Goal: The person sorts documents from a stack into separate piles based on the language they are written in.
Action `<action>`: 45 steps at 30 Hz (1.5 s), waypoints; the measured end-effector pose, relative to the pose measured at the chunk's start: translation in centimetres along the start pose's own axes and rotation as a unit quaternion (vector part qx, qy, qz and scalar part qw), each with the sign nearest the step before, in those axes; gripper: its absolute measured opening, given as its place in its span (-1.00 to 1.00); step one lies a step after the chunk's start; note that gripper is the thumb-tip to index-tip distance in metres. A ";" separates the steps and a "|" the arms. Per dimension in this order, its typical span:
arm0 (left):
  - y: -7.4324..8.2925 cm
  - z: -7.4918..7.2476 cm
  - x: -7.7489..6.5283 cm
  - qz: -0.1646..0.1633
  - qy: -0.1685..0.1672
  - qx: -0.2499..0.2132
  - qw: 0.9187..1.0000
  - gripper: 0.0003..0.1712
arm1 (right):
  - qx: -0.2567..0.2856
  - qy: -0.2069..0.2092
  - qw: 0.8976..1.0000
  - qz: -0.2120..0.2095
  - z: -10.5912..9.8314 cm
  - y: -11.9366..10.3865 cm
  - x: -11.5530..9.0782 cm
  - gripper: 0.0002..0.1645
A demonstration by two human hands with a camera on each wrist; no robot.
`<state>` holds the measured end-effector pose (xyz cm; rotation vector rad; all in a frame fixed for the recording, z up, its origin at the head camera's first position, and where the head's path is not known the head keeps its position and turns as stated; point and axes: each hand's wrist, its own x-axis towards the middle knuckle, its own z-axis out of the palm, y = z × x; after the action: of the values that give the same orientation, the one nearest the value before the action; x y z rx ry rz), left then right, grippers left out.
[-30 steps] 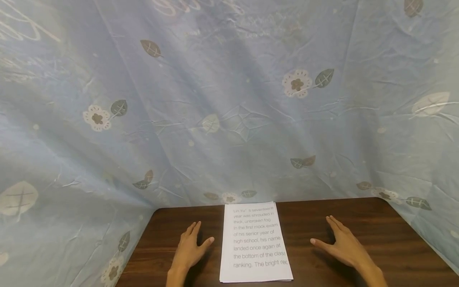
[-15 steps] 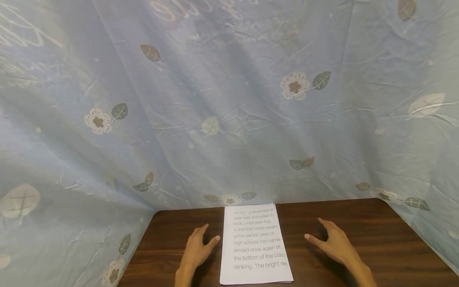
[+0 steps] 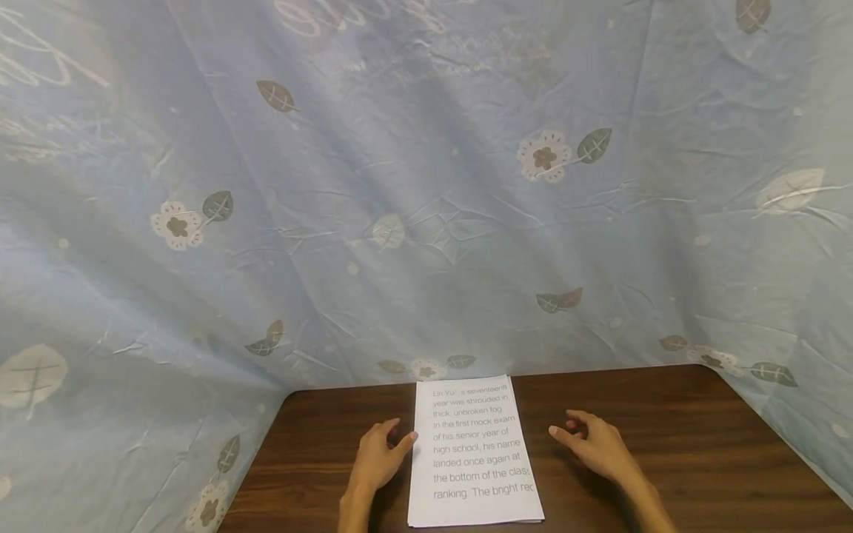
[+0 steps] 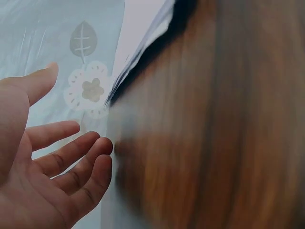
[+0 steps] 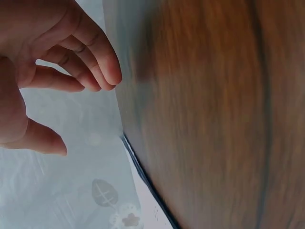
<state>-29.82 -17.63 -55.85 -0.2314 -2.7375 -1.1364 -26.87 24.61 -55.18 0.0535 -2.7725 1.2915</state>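
A stack of white paper sheets [image 3: 476, 451], its top page printed with large lines of English text, lies on the dark wooden table. My left hand [image 3: 378, 460] is beside its left edge, the thumb tip right at the paper's side in the head view. To the right, my right hand [image 3: 596, 448] hovers apart from the stack, thumb toward it. Both hands hold nothing. In the left wrist view the left hand's fingers [image 4: 81, 169] are relaxed and slightly bent. The right wrist view has the right fingers [image 5: 90, 57] gently bent, thumb spread away.
A pale blue curtain [image 3: 460, 296] with leaf and flower prints hangs behind the table and along both sides. The wooden table [image 3: 720, 444] has rounded far corners, and the paper reaches its far edge.
Both hands have moved inward toward the paper stack, the left going right and the right going left. The right fingers have bent a little more. The stack has stayed in place.
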 end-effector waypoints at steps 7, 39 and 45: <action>-0.1 0.8 0.4 -0.011 0.006 -0.009 1.000 -0.26 | 0.075 -0.020 0.997 0.018 1.3 -1.0 0.4 -0.14; 0.8 2.7 1.0 -0.050 0.039 -0.004 0.998 -0.64 | 0.131 0.003 0.988 0.084 5.3 -2.8 1.4 -0.61; 0.4 2.9 1.0 -0.053 0.037 -0.014 0.998 -0.64 | 0.105 0.006 0.991 0.088 5.7 -3.4 1.4 -0.61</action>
<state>-30.99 -15.22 -57.42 -0.0457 -2.6988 -1.1855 -28.43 18.04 -56.12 -0.1888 -2.6700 1.6158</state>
